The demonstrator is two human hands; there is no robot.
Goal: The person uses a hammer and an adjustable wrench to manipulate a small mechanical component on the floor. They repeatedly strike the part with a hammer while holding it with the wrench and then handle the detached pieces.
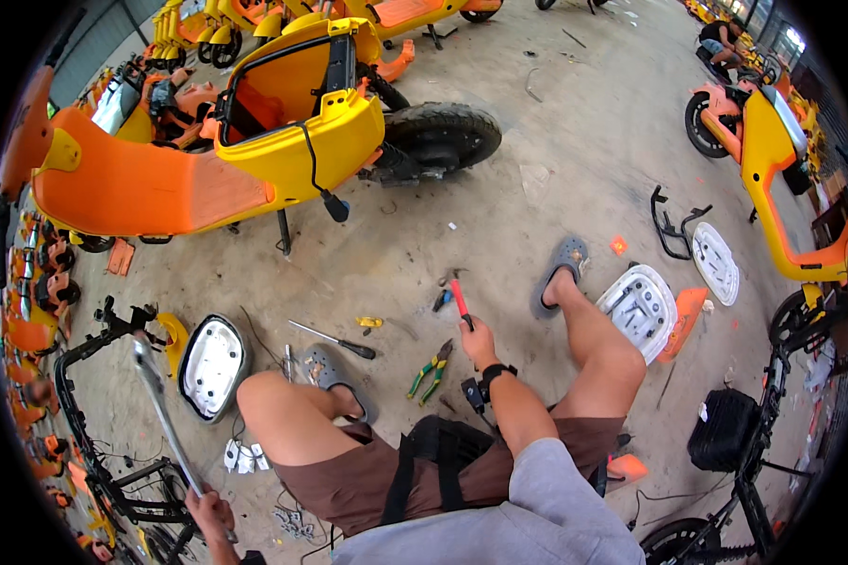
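My right hand (479,345) is closed round the handle of a small red hammer (459,297), held low over the floor between my legs. At the lower left, my left hand (211,514) grips a long silver metal rod (168,421); its thicker far end is blurred, so I cannot tell its exact kind. Below my right hand lie pliers (431,373) with green and yellow handles. A screwdriver (350,347) with a dark handle rests nearer my left foot. Beside the hammer's head sits a small dark blue and black part (441,299).
A yellow and orange scooter (301,174) with an open seat box stands ahead. White-lined seat shells lie left (213,367) and right (639,306). Black bare frames (85,414) flank me. Another scooter (763,160) stands right; a person (721,47) sits far off.
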